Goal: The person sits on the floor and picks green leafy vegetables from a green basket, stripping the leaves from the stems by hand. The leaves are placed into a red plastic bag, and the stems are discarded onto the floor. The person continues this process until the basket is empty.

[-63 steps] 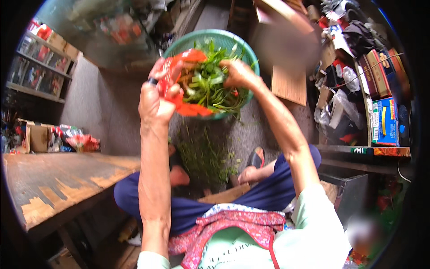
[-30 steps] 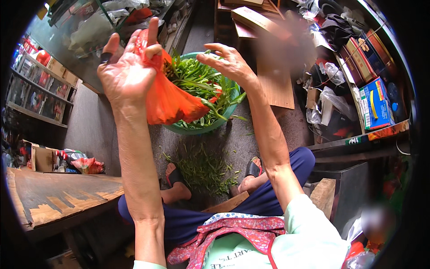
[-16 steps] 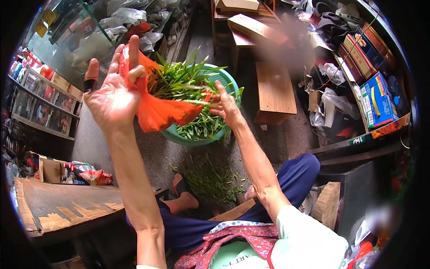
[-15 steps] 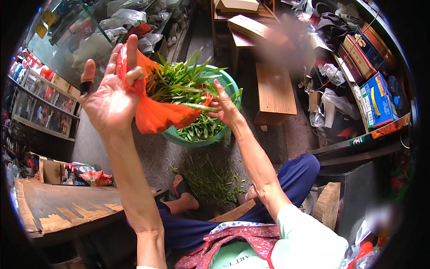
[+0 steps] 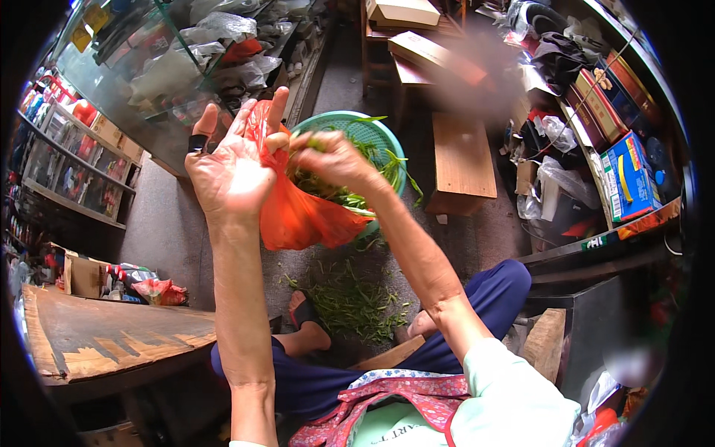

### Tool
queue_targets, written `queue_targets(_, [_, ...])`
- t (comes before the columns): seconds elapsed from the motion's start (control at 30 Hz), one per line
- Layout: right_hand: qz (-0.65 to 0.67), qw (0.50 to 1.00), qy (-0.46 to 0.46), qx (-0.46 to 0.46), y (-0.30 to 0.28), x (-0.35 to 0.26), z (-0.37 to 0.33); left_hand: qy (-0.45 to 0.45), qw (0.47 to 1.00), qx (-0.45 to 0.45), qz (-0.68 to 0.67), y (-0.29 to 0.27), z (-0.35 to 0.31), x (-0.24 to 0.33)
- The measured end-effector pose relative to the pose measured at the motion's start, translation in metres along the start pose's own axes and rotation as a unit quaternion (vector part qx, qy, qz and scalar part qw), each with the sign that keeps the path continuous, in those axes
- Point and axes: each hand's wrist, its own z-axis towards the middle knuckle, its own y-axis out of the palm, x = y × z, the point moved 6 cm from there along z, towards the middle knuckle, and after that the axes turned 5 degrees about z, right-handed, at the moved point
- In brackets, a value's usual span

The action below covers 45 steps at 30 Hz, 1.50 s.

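My left hand point(image 5: 234, 175), a black band round its thumb or finger, holds up the edge of an orange-red plastic bag point(image 5: 302, 220). Some of its fingers stretch upward while others hook the plastic. At the bag's mouth is my right hand point(image 5: 335, 160), slightly blurred, its fingers curled round some leafy greens. More long green leaves point(image 5: 350, 195) show between the bag and my right wrist. Behind the bag stands a teal plastic basket point(image 5: 383, 134) with greens in it and a few leaves over its rim.
Loose green scraps point(image 5: 354, 302) lie on the floor between my feet. A wooden stool point(image 5: 463, 160) stands right of the basket. To the left are a worn wooden table point(image 5: 112, 328) and a glass case point(image 5: 126, 67). Cluttered shelves with boxes point(image 5: 629, 175) line the right.
My left hand and the bag have moved right and nearer to me. My right hand has gone up and left to the bag's mouth, its fingers now curled. The greens sit lower in the bag.
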Motion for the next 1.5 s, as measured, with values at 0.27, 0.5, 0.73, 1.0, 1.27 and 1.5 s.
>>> queue_targets(0.27, [-0.273,0.948,-0.112,-0.116,0.034,0.037,-0.001,0.021,0.989,-0.075,0.123,0.082,-0.055,0.000])
queue_targets(0.5, [-0.500,0.810,-0.222,-0.209,0.079,-0.040,-0.148,0.065,0.984,-0.125,0.109,0.062,-0.185,-0.007])
queue_targets(0.73, [-0.739,0.588,0.159,-0.288,0.038,0.144,-0.278,-0.021,0.999,0.010,-0.030,-0.083,-0.230,-0.124])
queue_targets(1.0, [-0.722,0.534,0.261,-0.353,-0.005,0.386,-0.320,-0.239,0.818,0.319,0.414,-0.292,-0.258,-0.282])
queue_targets(1.27, [-0.719,0.683,0.059,-0.117,0.019,0.330,-0.268,-0.087,0.861,0.314,0.390,-0.230,-0.242,-0.227])
queue_targets(1.5, [-0.594,0.751,0.130,-0.258,0.022,0.284,-0.269,-0.133,0.820,0.324,0.453,-0.252,-0.267,-0.245])
